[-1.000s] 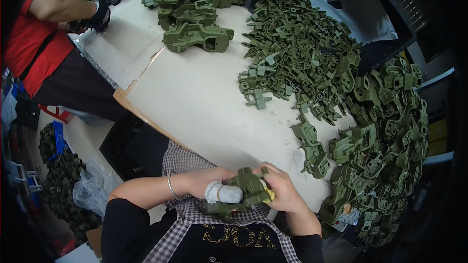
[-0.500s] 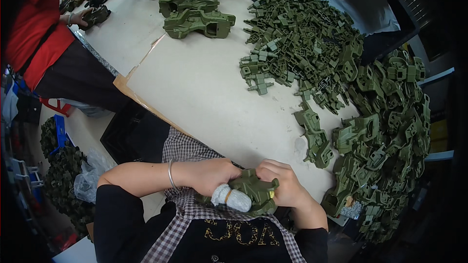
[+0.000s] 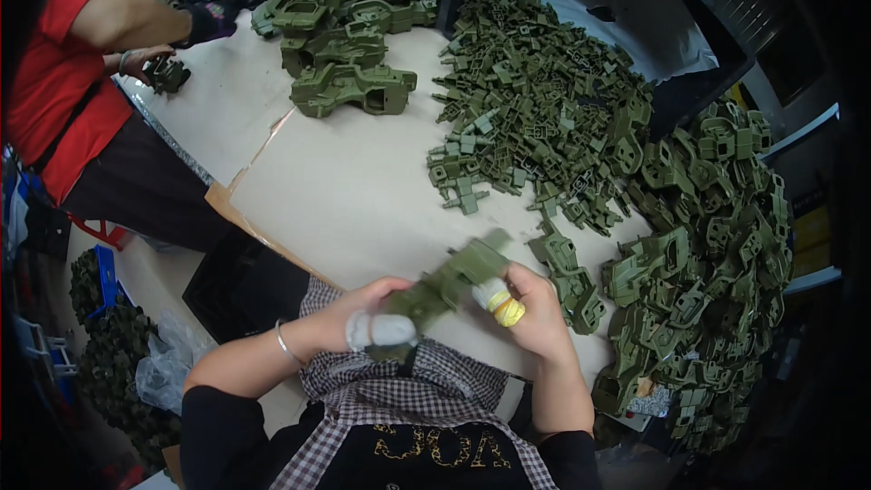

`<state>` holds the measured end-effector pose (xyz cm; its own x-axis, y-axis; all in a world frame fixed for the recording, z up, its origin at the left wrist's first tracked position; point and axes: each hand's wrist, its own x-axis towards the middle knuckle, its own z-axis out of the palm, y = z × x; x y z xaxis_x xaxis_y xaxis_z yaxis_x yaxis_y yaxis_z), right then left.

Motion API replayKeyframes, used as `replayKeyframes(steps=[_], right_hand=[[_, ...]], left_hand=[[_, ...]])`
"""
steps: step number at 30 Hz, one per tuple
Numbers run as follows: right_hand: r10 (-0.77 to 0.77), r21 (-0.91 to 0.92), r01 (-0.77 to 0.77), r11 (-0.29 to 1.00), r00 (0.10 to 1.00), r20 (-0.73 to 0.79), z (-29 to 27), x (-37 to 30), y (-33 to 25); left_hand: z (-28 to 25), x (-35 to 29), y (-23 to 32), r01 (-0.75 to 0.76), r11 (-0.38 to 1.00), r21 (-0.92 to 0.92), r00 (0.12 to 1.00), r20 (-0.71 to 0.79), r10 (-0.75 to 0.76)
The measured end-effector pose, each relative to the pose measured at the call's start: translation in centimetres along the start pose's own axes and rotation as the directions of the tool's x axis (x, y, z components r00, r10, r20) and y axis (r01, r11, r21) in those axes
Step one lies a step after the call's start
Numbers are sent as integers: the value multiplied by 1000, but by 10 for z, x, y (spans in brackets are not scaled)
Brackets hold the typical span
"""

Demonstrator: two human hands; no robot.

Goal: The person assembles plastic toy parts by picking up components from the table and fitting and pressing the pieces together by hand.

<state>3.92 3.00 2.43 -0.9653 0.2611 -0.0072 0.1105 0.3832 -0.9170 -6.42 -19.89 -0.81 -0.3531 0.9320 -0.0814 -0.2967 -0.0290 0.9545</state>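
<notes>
A green plastic toy vehicle body (image 3: 445, 286), blurred by motion, is held between my two hands above the table's near edge. My left hand (image 3: 367, 313) grips its lower left end, the thumb wrapped in white padding. On the upper right end, my right hand (image 3: 533, 308) has its fingers closed, with white and yellow wrapping on the thumb. Just right of that hand lies another green vehicle body (image 3: 567, 277) on the white tabletop (image 3: 363, 191). Whatever fingers are behind the held part stay hidden.
A heap of small green plastic parts (image 3: 535, 100) spreads before a black bin (image 3: 671, 45). More vehicle bodies (image 3: 699, 245) pile up at right, and others (image 3: 354, 86) stand at the back. A co-worker in a red shirt (image 3: 77, 100) handles a dark part at far left.
Both hands have moved up and away from my body with the vehicle body, which is now turned and tilted up to the right. The view has shifted slightly.
</notes>
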Motion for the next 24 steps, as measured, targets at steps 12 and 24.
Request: replayKeyframes(steps=[12,24], right_hand=[[-323,-727,78,682,924,-204,38,70,35],[-400,-110,415,903,906,137,31,-27,-40]], left_hand=[[-7,-38,4,-49,672,-739,834,-401,-380],[27,0,-4,-141,802,-581,923,-371,-107]])
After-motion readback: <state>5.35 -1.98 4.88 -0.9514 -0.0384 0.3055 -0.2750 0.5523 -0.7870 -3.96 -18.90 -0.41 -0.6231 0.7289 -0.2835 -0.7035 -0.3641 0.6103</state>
